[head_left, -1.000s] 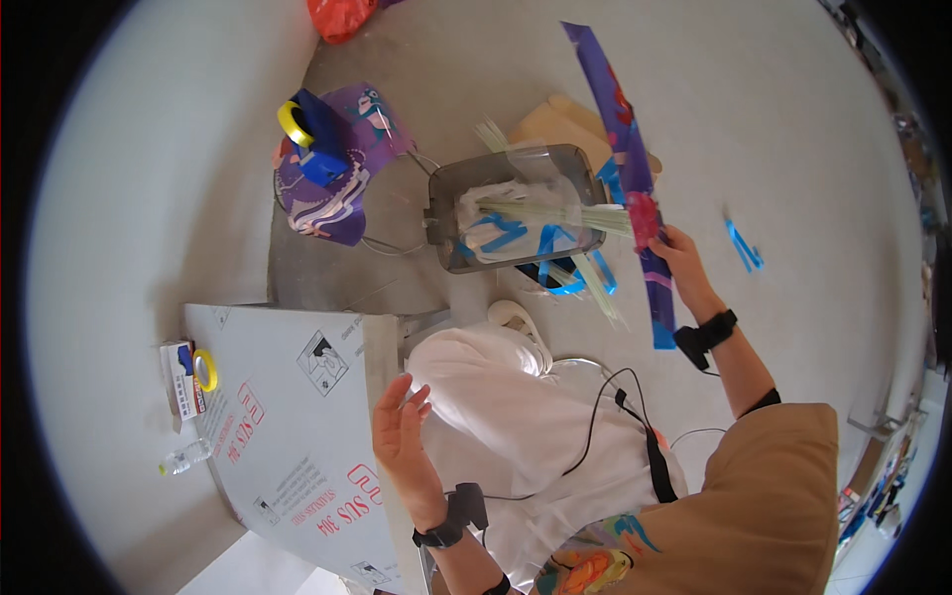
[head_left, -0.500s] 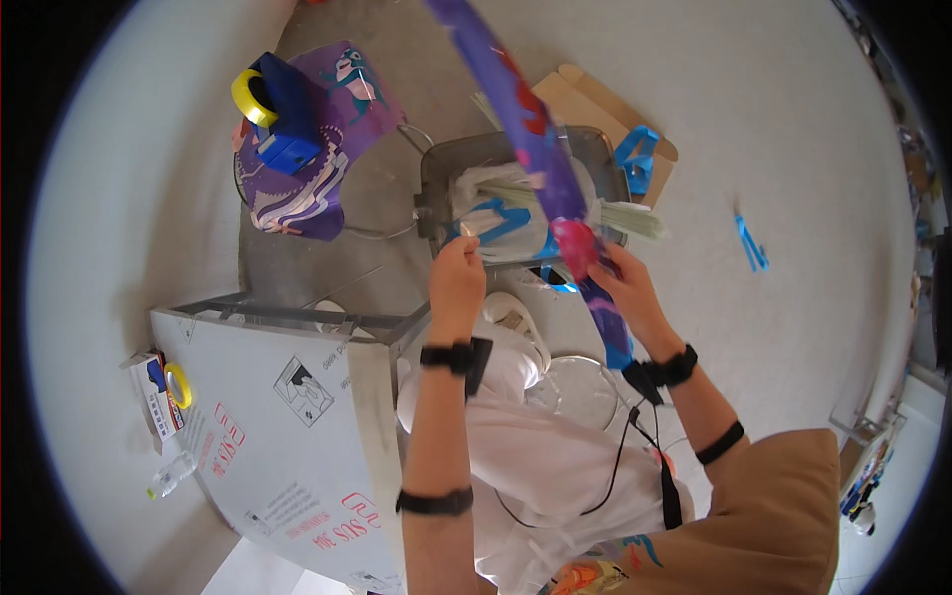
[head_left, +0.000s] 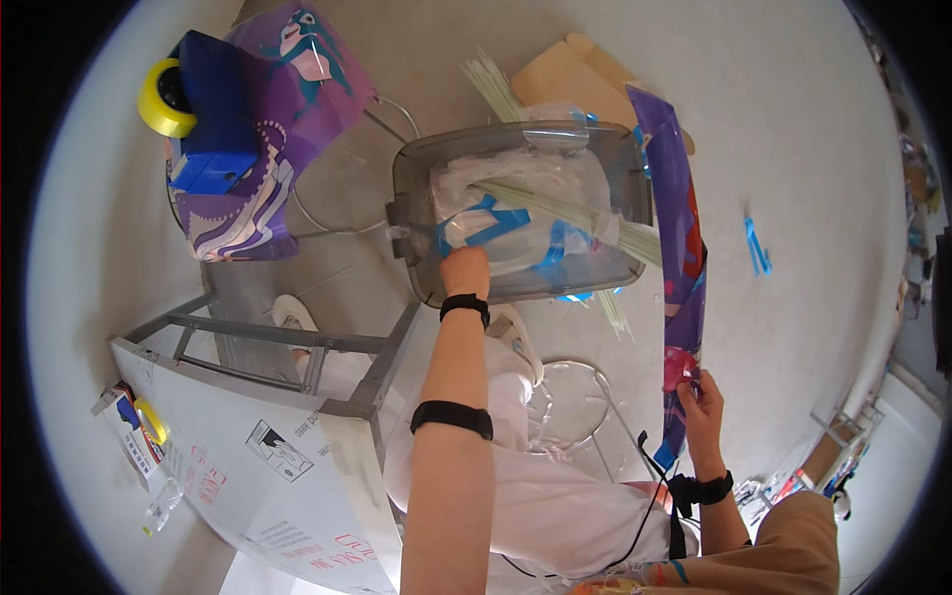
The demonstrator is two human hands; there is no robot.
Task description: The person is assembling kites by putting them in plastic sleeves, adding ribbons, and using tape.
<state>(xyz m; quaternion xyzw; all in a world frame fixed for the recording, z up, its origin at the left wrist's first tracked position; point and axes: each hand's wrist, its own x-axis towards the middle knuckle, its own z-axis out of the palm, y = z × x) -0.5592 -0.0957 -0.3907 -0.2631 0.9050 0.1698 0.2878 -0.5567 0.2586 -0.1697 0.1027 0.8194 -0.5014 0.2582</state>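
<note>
My right hand (head_left: 702, 405) grips a long, narrow bundle of folded purple printed sheet (head_left: 680, 213) near its lower end, by a pink-red patch. The bundle stands out past the right side of a grey translucent plastic bin (head_left: 416, 164). My left hand (head_left: 464, 270) is a fist at the bin's near left part, close to a bent blue strip (head_left: 496, 226); what its fingers hold, if anything, is hidden. Inside the bin lie clear plastic wrapping (head_left: 585, 178) and thin pale-green sticks (head_left: 640, 241) reaching over the right rim.
At upper left, a blue box-shaped tape dispenser (head_left: 220, 119) with a yellow tape roll (head_left: 167, 104) rests on a purple printed sheet (head_left: 297, 74). A white-topped table (head_left: 248, 446) stands at left. A cardboard box (head_left: 580, 74) lies behind the bin; another blue strip (head_left: 758, 248) is on the floor.
The purple bundle has swung from over the bin to its right side as my right hand moved right and nearer. My left hand stays closed, slightly lower in view. The view has shifted.
</note>
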